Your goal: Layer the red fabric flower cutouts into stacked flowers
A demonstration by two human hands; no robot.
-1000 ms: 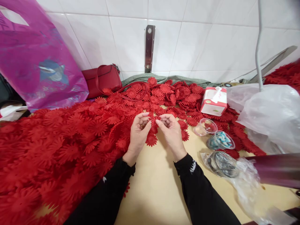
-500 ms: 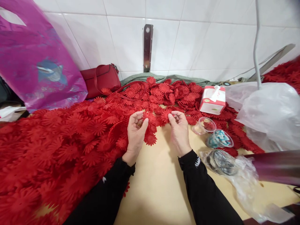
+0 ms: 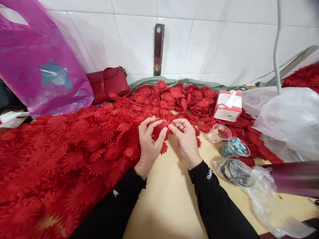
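Note:
My right hand point(image 3: 187, 141) pinches a red petalled flower piece point(image 3: 167, 124) between thumb and fingertips. My left hand point(image 3: 151, 144) is at the same flower from the other side, thumb and index finger closed at its edge and the other fingers curled loosely. The fingers partly cover the flower, so I cannot tell whether one layer or two are held. Just behind and left of both hands spreads a deep heap of similar red flower pieces point(image 3: 82, 146).
A tissue box point(image 3: 228, 106), a clear cup point(image 3: 221, 132), a cup with blue-and-white contents point(image 3: 234, 147) and a bagged round container point(image 3: 238, 172) stand right of my hands. A purple bag point(image 3: 47, 66) and red handbag point(image 3: 108, 84) are at back left.
My hands have come together, bringing what were two separate flower pieces, one in each hand, to one spot. The left hand's fingers have lifted and spread a little.

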